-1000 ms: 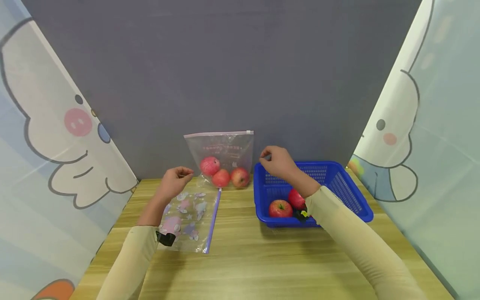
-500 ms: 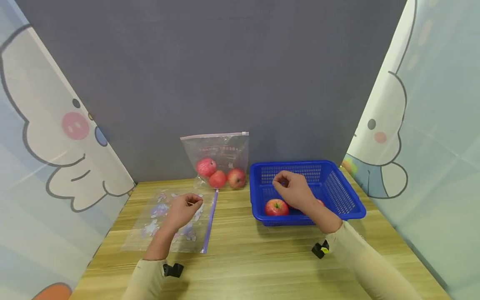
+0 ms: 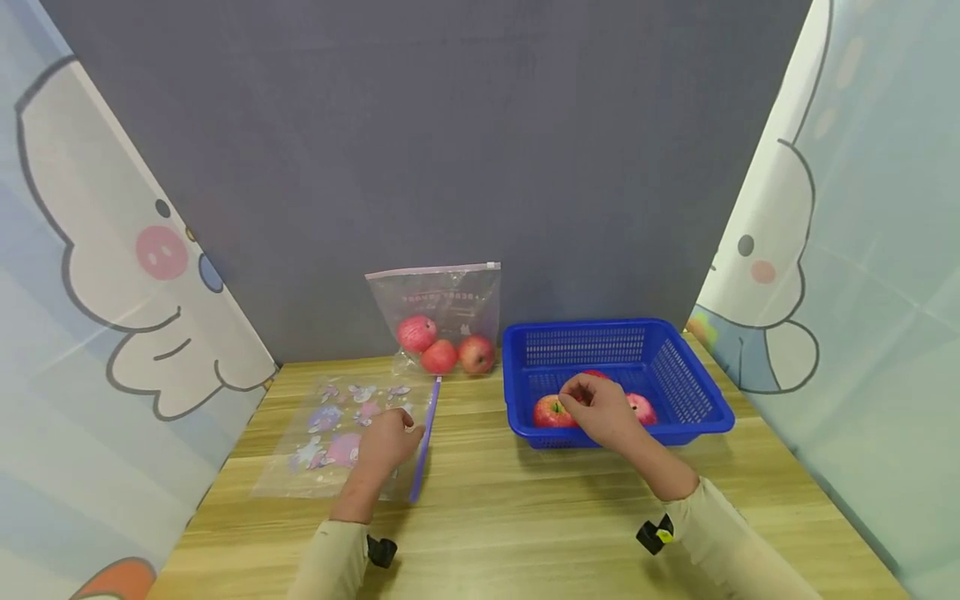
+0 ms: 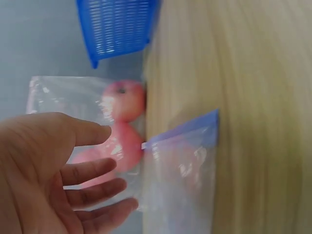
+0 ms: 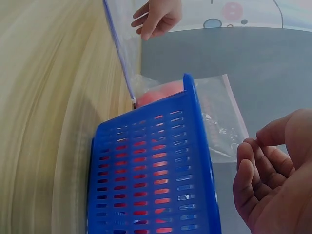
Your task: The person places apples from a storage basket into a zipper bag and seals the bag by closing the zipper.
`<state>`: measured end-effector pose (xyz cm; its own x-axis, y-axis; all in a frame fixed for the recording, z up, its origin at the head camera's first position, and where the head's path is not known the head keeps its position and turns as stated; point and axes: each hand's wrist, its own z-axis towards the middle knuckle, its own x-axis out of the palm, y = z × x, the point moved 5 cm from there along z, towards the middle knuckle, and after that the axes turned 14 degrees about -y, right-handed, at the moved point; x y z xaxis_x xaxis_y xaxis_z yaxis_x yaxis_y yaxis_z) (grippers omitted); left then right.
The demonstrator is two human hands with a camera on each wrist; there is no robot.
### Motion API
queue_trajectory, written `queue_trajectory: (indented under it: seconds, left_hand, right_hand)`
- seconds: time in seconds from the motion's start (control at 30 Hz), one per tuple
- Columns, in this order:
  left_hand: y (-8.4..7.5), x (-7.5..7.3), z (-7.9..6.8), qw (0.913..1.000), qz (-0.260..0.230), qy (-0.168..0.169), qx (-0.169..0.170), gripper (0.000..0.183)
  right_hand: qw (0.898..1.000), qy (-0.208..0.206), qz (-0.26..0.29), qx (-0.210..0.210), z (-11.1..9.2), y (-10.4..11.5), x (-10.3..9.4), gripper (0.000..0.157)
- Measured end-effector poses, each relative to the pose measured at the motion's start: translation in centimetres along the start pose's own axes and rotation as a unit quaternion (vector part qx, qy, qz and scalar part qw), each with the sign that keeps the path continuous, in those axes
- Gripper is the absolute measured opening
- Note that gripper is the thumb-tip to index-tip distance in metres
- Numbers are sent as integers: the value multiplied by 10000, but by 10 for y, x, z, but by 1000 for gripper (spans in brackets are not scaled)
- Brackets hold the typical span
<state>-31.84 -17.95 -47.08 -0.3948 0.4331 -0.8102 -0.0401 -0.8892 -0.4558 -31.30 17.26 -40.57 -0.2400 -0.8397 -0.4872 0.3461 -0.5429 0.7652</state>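
Note:
My left hand (image 3: 390, 440) hovers over a flat zip bag (image 3: 315, 450) with printed cartoon figures and a purple slider edge. Its fingers are loosely bent and apart in the left wrist view, with nothing between them. Over the front of the blue basket (image 3: 517, 375) hangs my right hand (image 3: 600, 408), fingers loosely curled and the thumb near the index fingertip, holding nothing. Inside the basket lie several red apples (image 3: 551, 412), partly hidden by that hand. A second clear zip bag (image 3: 442, 304) stands upright behind, its pink edge on top, with 3 apples (image 3: 438, 357) at its bottom.
The wooden table (image 3: 480, 517) ends at a grey backdrop (image 3: 450, 150). Cartoon-printed curtains (image 3: 90, 250) stand at both sides. The basket's rim rises between the right hand and the standing bag in the right wrist view.
My right hand has come down and nearer, from behind the basket's back rim to over its apples. The left hand has moved nearer and rightward, over the flat bag, its fingers spreading.

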Motion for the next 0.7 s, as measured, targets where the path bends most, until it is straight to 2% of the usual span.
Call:
queue_trajectory:
  seconds: [0.1, 0.27, 0.4, 0.7]
  left_hand:
    - [-2, 10, 2, 9999, 79, 102, -100, 32]
    - [1, 22, 2, 9984, 419, 232, -299, 35]
    - [6, 30, 2, 9978, 579, 149, -297, 35]
    - [8, 34, 4, 9987, 385, 49, -334, 36]
  right_hand:
    - [10000, -50, 4, 57, 0, -4, 1, 8]
    - [9998, 109, 89, 122, 0, -6, 9, 5]
    - [9997, 138, 125, 153, 0, -8, 12, 5]
    - [9999, 108, 80, 45, 0, -14, 17, 4]
